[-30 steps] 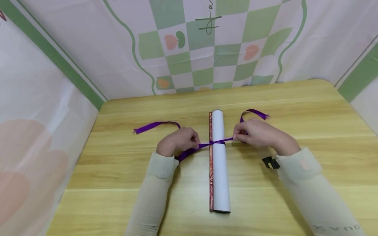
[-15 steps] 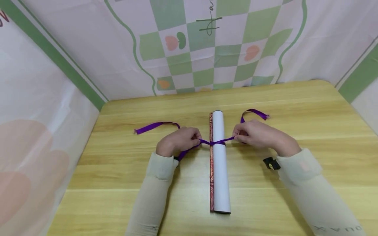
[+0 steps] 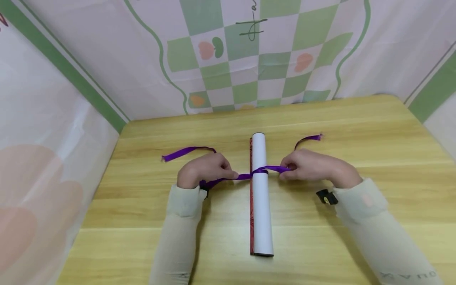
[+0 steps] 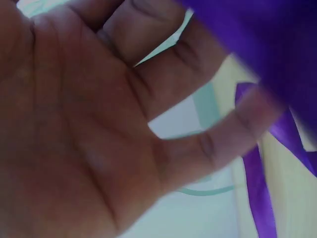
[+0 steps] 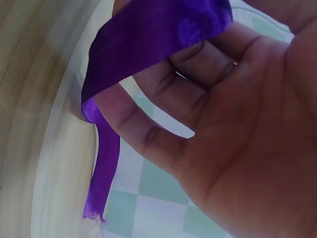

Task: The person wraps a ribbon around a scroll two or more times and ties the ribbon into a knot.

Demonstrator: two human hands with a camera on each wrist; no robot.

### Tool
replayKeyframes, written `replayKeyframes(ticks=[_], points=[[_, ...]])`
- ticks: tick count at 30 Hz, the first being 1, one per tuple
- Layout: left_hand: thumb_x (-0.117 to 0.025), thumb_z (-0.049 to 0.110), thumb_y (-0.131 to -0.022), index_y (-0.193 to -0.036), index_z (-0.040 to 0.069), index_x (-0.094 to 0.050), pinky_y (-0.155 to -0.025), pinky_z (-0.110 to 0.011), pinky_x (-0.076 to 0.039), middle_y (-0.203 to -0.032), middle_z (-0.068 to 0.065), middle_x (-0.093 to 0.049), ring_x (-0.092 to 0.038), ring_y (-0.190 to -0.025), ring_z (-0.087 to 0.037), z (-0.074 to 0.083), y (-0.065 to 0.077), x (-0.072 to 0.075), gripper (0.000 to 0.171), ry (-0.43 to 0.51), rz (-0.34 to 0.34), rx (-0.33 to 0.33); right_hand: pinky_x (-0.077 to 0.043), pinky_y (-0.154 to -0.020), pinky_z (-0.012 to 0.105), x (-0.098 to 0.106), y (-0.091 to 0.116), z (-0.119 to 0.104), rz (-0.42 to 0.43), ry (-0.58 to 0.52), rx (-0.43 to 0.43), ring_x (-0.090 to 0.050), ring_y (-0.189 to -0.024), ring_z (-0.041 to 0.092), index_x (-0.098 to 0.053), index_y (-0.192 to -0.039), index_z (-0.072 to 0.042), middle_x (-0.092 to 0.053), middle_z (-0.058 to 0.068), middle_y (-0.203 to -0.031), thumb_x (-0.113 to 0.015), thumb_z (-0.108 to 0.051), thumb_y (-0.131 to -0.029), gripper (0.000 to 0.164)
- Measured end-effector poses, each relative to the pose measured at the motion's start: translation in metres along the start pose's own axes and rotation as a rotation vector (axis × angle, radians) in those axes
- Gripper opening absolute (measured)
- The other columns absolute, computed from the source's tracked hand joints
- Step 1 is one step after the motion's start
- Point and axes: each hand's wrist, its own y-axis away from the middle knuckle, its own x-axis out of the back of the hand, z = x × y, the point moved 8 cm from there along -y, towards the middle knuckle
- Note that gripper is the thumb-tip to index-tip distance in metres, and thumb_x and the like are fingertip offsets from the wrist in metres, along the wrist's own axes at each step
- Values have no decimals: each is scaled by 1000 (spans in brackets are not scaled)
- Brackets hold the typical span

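Note:
A white scroll (image 3: 263, 213) with a red patterned strip (image 3: 251, 221) along its left side lies lengthwise on the table. Around its middle goes a purple ribbon (image 3: 246, 176), crossed over at the scroll's left side. My left hand (image 3: 208, 169) pinches the ribbon just left of the scroll; on the other side my right hand (image 3: 311, 166) holds the opposite length. Both stretches run fairly straight between the fingers and the scroll. In the right wrist view the ribbon (image 5: 158, 44) drapes across the fingers and its frayed end hangs down. Fingertips are hidden in both wrist views.
The wooden table (image 3: 142, 221) has rounded back corners. Behind it hangs a cloth (image 3: 278, 59) with green and white checks, and another cloth (image 3: 42, 150) borders the left. A loose ribbon tail (image 3: 181, 152) lies beyond my left hand.
My left hand has shifted left and slightly toward me, and the scroll has slid a little left. The ribbon by my right hand now shows flat and wider; its far tail has drawn in.

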Motion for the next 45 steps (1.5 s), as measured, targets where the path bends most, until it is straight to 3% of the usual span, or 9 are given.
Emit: replayKeyframes(ticks=[2,6,13,18,21,29,33,37,45], points=[[-60,48,-89,-66,7,-61,-50,-25,-30,-55,6,-32,-29,-50,-9,3,4,0,47,-1,-6,-3,-36,-55,27,0,0,1,-7,0,3,-42,-57,9,-65,-81,-18,-46,-5,-62,-64,-35,-89,19],[-57,48,-90,-65,13,-56,-50,-25,-32,-56,4,-38,-33,-49,-10,14,9,3,44,72,-26,-68,-35,-53,25,0,1,-1,-8,-16,20,-40,-55,7,-61,-75,-15,-44,-7,-60,-62,-36,-90,25],[-55,34,-95,-93,9,-68,-56,-27,-33,-79,-13,-62,-39,-62,-28,45,18,8,28,394,-90,-400,-34,-50,23,0,1,-8,7,-58,62,-39,-51,5,-61,-74,-14,-44,-9,-58,-61,-37,-91,28],[-56,21,-95,-106,-1,-66,-73,-27,-47,-94,-13,-68,-54,-78,-22,59,14,12,26,596,-62,-547,-35,-49,24,1,0,-8,22,-53,77,-40,-51,5,-61,-75,-14,-44,-9,-58,-60,-37,-91,29],[-58,17,-93,-109,-4,-66,-92,-35,-48,-100,-10,-71,-63,-98,-21,62,10,15,27,707,-24,-570,-35,-49,24,1,0,-7,26,-50,79,-40,-51,5,-61,-74,-14,-44,-9,-58,-60,-38,-92,29],[-59,20,-93,-112,-3,-67,-76,-30,-46,-107,-8,-70,-62,-100,-22,63,5,24,31,803,174,-551,-35,-50,24,2,0,-7,42,-26,99,-39,-51,4,-59,-73,-15,-42,-10,-59,-59,-36,-92,28],[-63,20,-91,-113,-3,-68,-87,-35,-48,-119,-7,-63,-55,-109,-15,63,-2,24,33,813,279,-519,-36,-50,24,3,0,-8,46,-29,113,-39,-51,3,-58,-72,-15,-43,-10,-59,-59,-35,-92,28],[-63,24,-90,-116,-1,-68,-99,-33,-43,-125,-5,-63,-53,-121,-14,66,-9,21,36,898,293,-522,-36,-50,24,3,-1,-8,48,-25,121,-39,-51,3,-59,-73,-15,-43,-10,-59,-59,-34,-92,27],[-63,33,-88,-116,4,-69,-97,-33,-45,-106,-6,-71,-65,-102,-24,62,-17,21,41,1038,375,-465,-38,-51,25,8,-1,-9,82,6,123,-41,-52,4,-63,-78,-16,-45,-11,-60,-58,-31,-93,22]])
